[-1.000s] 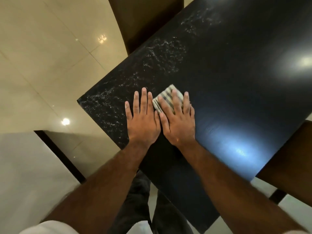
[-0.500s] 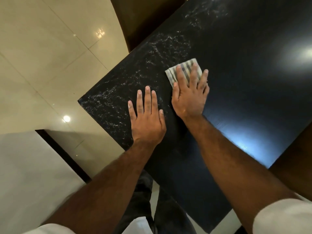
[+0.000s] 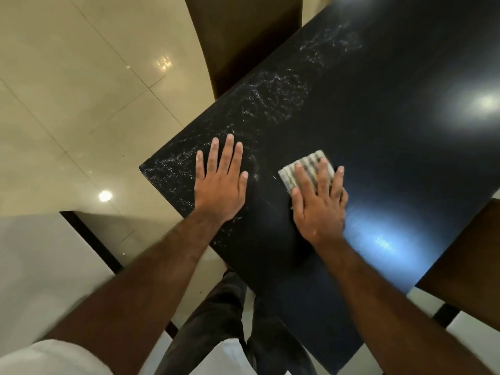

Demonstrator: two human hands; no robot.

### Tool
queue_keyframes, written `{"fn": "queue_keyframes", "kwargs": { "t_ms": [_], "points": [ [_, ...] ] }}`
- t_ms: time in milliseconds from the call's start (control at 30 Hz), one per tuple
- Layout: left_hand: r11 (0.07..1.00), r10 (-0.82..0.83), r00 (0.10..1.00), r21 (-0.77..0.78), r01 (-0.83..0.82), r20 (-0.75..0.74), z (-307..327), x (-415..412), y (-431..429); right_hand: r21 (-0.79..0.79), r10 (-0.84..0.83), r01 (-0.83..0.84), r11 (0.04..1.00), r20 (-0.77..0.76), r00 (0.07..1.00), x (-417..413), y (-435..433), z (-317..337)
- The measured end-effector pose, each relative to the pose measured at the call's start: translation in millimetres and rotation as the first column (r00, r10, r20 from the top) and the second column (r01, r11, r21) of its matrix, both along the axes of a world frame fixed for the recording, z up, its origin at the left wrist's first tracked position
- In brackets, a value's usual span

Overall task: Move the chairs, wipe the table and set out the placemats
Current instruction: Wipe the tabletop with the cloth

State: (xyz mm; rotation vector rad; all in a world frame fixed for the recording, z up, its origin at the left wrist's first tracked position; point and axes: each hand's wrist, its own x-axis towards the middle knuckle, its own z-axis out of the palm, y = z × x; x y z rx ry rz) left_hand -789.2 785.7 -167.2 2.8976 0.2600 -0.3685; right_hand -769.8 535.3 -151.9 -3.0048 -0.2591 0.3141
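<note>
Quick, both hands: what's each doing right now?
Left hand: open, flat on the table, holding nothing.
Right hand: open, fingers straight, pressing the cloth onto the table.

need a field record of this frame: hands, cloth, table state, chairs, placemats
left hand: flat on the table, fingers straight, holding nothing
right hand: flat on the cloth, straight fingers pressing it to the tabletop
cloth: folded, striped, partly covered by the right hand
table: dark, glossy; white streaks along its left edge, around and beyond the left hand
chairs: brown chair at the left edge; second chair at the right
placemats: none in view
</note>
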Motion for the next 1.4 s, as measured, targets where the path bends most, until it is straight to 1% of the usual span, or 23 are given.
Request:
{"fn": "queue_keyframes", "kwargs": {
  "t_ms": [67, 133, 200, 300, 367, 433, 500, 567, 633, 700, 800, 867, 933, 1000, 1067, 1167, 1267, 1333, 1400],
  "points": [
    [0.999, -0.033, 0.999, 0.012, 0.033, -0.017, -1.9, 7.6, 10.7, 0.020, -0.138, 0.138, 0.990, 0.012, 0.990, 34.8, 8.6, -3.9],
    [0.999, -0.038, 0.999, -0.009, 0.038, -0.021, -2.9, 10.4, 12.0, 0.062, -0.209, 0.208, 0.976, 0.012, 0.978, 75.6, 23.7, -7.9],
    [0.999, -0.033, 0.999, -0.034, 0.032, -0.030, -4.0, 10.8, 11.7, 0.095, -0.206, 0.203, 0.975, 0.018, 0.978, 110.4, 45.6, -12.1],
    [0.997, -0.042, 0.998, -0.063, 0.040, -0.043, -3.2, 11.7, 15.0, 0.097, -0.119, 0.115, 0.989, 0.032, 0.992, 130.2, 82.6, -16.1],
    [0.996, -0.057, 0.997, -0.072, 0.053, -0.054, -0.5, 11.7, 16.9, 0.086, -0.035, 0.031, 0.996, 0.050, 0.998, 118.8, 98.5, -15.0],
    [0.994, -0.078, 0.994, -0.084, 0.072, -0.071, 1.6, 10.8, 18.0, 0.061, 0.083, -0.087, 0.994, 0.065, 0.994, 89.9, 100.0, -12.3],
    [0.990, -0.099, 0.991, -0.106, 0.089, -0.093, 2.6, 11.5, 21.1, 0.058, 0.184, -0.186, 0.981, 0.039, 0.982, 51.1, 90.6, -10.2],
    [0.985, -0.116, 0.985, -0.140, 0.098, -0.126, 4.7, 14.2, 24.7, 0.062, 0.237, -0.236, 0.970, -0.010, 0.971, 10.1, 74.3, -5.2],
    [0.983, -0.119, 0.981, -0.156, 0.095, -0.152, 6.6, 17.1, 25.8, 0.059, 0.247, -0.243, 0.968, -0.075, 0.966, -22.8, 52.7, 0.1],
    [0.985, -0.110, 0.981, -0.147, 0.087, -0.158, 7.5, 18.7, 24.1, 0.052, 0.219, -0.214, 0.975, -0.105, 0.970, -38.4, 30.7, 4.0],
    [0.987, -0.102, 0.987, -0.134, 0.085, -0.126, 5.6, 17.3, 22.0, 0.005, 0.114, -0.114, 0.993, -0.063, 0.991, -27.0, 14.9, 3.0],
    [0.987, -0.097, 0.988, -0.137, 0.081, -0.116, 4.1, 17.3, 21.7, -0.008, 0.014, -0.014, 1.000, -0.014, 1.000, 2.5, 20.5, -2.2],
    [0.988, -0.089, 0.989, -0.136, 0.073, -0.116, 2.2, 17.2, 21.6, 0.022, -0.075, 0.075, 0.997, 0.016, 0.997, 42.1, 36.8, -7.7],
    [0.988, -0.086, 0.989, -0.137, 0.069, -0.117, 1.3, 17.5, 22.0, 0.057, -0.100, 0.098, 0.994, 0.037, 0.994, 81.7, 60.2, -11.0],
    [0.986, -0.096, 0.988, -0.148, 0.078, -0.117, 1.5, 16.9, 23.7, 0.076, -0.063, 0.060, 0.995, 0.041, 0.997, 107.7, 86.3, -14.2],
    [0.983, -0.111, 0.987, -0.160, 0.092, -0.118, 2.0, 15.1, 25.8, 0.065, 0.037, -0.040, 0.997, 0.056, 0.998, 111.1, 116.3, -16.5],
    [0.975, -0.122, 0.982, -0.204, 0.091, -0.146, 1.5, 15.6, 28.3, 0.059, 0.174, -0.177, 0.982, 0.047, 0.984, 77.1, 121.2, -14.6],
    [0.964, -0.133, 0.976, -0.250, 0.088, -0.171, 2.3, 17.1, 33.3, 0.064, 0.224, -0.225, 0.972, 0.016, 0.974, 43.3, 113.0, -11.5],
    [0.938, -0.135, 0.972, -0.340, 0.063, -0.193, 5.2, 18.2, 39.4, 0.075, 0.256, -0.253, 0.965, -0.029, 0.966, 8.6, 98.7, -5.9]
  ]
}}
